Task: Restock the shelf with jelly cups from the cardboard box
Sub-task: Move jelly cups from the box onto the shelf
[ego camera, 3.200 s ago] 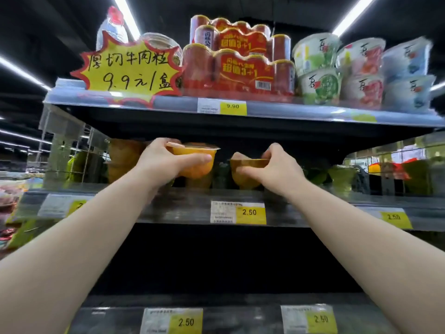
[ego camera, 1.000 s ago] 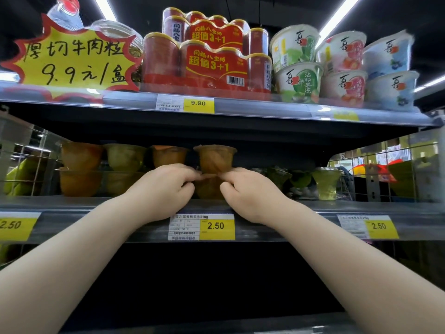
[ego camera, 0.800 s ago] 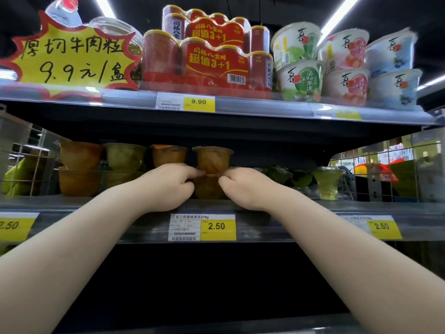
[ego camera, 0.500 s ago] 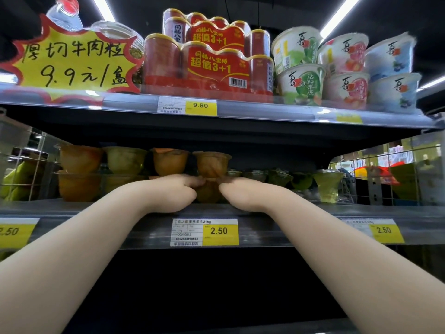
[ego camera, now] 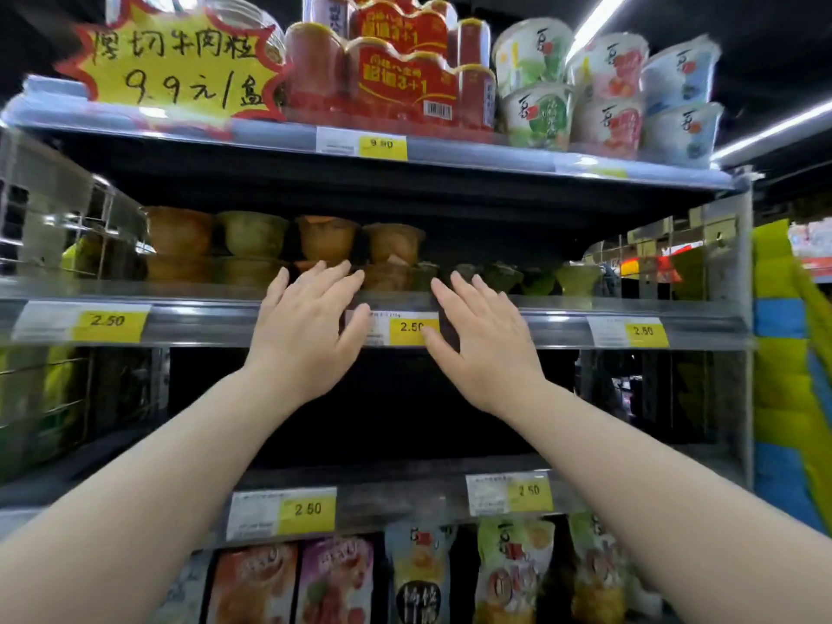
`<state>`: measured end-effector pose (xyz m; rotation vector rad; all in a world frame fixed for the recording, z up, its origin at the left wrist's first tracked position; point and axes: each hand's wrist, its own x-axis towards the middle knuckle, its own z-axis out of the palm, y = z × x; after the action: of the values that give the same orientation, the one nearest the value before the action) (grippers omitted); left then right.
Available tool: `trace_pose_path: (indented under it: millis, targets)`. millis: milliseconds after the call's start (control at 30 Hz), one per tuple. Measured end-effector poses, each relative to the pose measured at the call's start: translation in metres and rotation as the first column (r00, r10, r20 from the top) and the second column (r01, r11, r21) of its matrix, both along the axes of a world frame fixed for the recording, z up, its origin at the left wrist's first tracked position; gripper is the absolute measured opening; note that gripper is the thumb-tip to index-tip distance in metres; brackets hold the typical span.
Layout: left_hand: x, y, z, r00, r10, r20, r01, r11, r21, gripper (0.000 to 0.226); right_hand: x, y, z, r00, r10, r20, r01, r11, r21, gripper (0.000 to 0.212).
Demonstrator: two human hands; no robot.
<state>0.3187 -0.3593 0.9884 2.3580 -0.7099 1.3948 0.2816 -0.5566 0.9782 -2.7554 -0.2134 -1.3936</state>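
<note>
Hands are raised in front of the middle shelf (ego camera: 225,324), both empty. The left hand (ego camera: 300,333) has its fingers (ego camera: 335,274) spread flat, their tips level with the shelf's front edge and just in front of the lower jelly cups. The right hand (ego camera: 484,342) is likewise spread, palm away from the camera, gripping nothing; its thumb overlaps the yellow price tag (ego camera: 407,327) marked 2.50, which shows between the two hands.

On the shelf behind them, orange and green jelly cups (ego camera: 328,236) stand in a row, stacked two high, from the wire divider (ego camera: 76,245) on the left to about the middle. To the right of that stack, a single layer of darker green cups (ego camera: 502,274) runs on, ending in a pale green cup (ego camera: 577,277); these are dim and blurred.

The top shelf (ego camera: 495,153) carries a yellow starburst sign (ego camera: 175,69) with handwritten characters, red multipacks of cans (ego camera: 396,83) and, to the right, white tubs (ego camera: 603,92) stacked two high. Below, the next shelf down (ego camera: 396,499) has two more 2.50 tags, and under it hang printed pouches (ego camera: 513,574). The cardboard box is not in view.
</note>
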Motion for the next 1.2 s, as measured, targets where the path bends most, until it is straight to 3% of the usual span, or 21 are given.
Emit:
trace_pose_path:
  millis: [67, 267, 633, 1000, 1200]
  targets:
    - [-0.014, 0.01, -0.023, 0.998, 0.046, -0.047, -0.045, 0.999, 0.021, 0.056, -0.016, 0.003, -0.013, 0.999, 0.015, -0.038, -0.014, 0.999, 0.043, 0.064]
    - [-0.071, 0.054, -0.063, 0.952, 0.214, -0.218, -0.194, 0.975, 0.11, 0.074, -0.067, 0.018, -0.054, 0.992, 0.069, -0.109, -0.061, 0.995, 0.08, 0.076]
    - [-0.209, 0.122, -0.18, 0.758, 0.404, -0.512, -0.356, 0.914, 0.194, 0.076, -0.158, 0.057, -0.162, 0.894, 0.27, -0.358, -0.224, 0.961, 0.165, 0.079]
    - [-0.257, 0.213, -0.312, 0.555, 0.414, -0.721, -0.417, 0.889, 0.189, 0.073, -0.168, 0.144, -0.303, 0.697, 0.34, -0.631, -0.229, 0.94, 0.254, 0.078]
    - [-0.259, 0.284, -0.407, 0.376, 0.37, -0.849, -0.396, 0.893, 0.214, 0.072, -0.167, 0.206, -0.399, 0.544, 0.364, -0.756, -0.15, 0.929, 0.338, 0.072]
